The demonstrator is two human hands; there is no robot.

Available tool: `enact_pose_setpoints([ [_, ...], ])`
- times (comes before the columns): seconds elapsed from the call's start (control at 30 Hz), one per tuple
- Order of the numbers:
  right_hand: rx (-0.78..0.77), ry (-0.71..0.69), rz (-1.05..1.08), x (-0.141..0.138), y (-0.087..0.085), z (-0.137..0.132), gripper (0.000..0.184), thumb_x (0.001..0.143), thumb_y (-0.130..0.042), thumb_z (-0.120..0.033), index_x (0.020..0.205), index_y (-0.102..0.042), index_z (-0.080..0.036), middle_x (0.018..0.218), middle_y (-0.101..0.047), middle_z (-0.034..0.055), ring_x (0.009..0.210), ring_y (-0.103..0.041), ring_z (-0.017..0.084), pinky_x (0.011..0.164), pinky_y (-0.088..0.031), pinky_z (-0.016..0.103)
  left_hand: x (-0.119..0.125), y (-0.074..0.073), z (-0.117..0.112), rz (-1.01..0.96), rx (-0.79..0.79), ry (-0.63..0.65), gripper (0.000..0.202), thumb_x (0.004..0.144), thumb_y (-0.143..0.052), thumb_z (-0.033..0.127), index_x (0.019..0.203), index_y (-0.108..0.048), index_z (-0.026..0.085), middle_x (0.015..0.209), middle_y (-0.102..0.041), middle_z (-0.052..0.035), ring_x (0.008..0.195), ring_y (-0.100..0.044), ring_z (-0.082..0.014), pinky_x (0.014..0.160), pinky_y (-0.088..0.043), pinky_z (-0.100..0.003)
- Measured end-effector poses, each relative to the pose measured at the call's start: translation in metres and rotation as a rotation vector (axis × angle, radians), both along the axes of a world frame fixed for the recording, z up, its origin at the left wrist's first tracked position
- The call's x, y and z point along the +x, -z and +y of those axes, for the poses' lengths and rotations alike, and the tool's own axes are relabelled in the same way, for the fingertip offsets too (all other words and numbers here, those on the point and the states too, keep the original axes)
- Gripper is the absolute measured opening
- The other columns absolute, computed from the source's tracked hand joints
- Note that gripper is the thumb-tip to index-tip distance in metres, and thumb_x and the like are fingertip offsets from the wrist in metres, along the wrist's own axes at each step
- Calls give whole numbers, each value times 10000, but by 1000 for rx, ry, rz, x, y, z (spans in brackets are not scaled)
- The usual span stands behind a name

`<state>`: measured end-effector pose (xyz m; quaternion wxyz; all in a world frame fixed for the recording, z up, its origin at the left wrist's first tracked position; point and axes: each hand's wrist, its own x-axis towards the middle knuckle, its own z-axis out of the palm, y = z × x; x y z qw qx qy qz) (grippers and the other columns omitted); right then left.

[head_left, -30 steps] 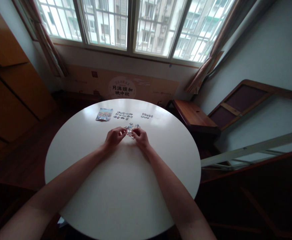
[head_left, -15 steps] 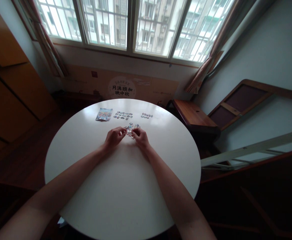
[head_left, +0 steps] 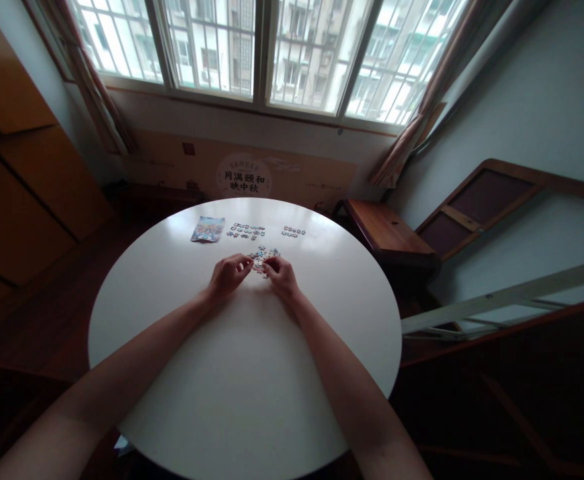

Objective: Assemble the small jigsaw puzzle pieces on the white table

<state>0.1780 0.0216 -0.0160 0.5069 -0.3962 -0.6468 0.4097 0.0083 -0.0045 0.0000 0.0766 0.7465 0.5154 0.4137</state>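
Both my hands rest on a round white table point(head_left: 242, 387), meeting at a small cluster of joined jigsaw pieces point(head_left: 263, 255). My left hand point(head_left: 229, 275) is curled, thumb and fingers pinched at the cluster's near edge. My right hand point(head_left: 282, 276) is curled too, its fingertips pinching a piece at the same spot. What sits between the fingertips is too small to make out clearly.
Farther back on the table lie a small printed picture card point(head_left: 207, 229), a group of loose pieces point(head_left: 245, 231) and a smaller group point(head_left: 293, 232). A wooden bench point(head_left: 387, 233) stands to the right, a barred window point(head_left: 267, 47) ahead, and wooden cabinets point(head_left: 17, 180) on the left.
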Motion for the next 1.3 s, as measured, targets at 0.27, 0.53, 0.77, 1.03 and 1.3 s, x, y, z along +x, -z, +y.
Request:
enact_pose_setpoints([
  [0.27,9,-5,5,0,1,1,154,729,-600,-308,776,-586,-163,647,-627,23,581,-600,146,537,-475,250,0,-1,0,-1,2,1,201,853,-529,336,841,-672,195,750,-675,-3,574,-570,-112,570,-421,-220],
  [0.53,2,0,10,-1,0,1,135,734,-595,-293,776,-581,-165,639,-627,20,580,-604,143,526,-477,243,0,-1,-1,-12,2,5,212,853,-526,343,850,-676,192,741,-671,-7,564,-563,-112,565,-423,-221],
  [0.77,15,-2,13,0,2,2,132,743,-592,-295,790,-578,-172,648,-624,16,574,-597,137,525,-474,240,-1,0,1,-30,8,10,224,858,-527,361,894,-677,198,753,-669,-2,574,-568,-110,572,-429,-219],
  [1.03,19,-2,16,0,2,2,131,741,-592,-297,790,-576,-177,637,-624,12,557,-592,136,520,-467,240,-1,0,1,-26,20,21,232,867,-512,360,868,-678,198,763,-672,-8,571,-564,-112,572,-430,-222],
  [1.3,10,-11,17,0,2,2,150,737,-601,-312,786,-574,-173,638,-629,11,568,-599,134,523,-472,233,-1,1,1,-13,11,8,224,865,-511,357,854,-669,198,766,-671,-7,573,-562,-113,565,-424,-220],
])
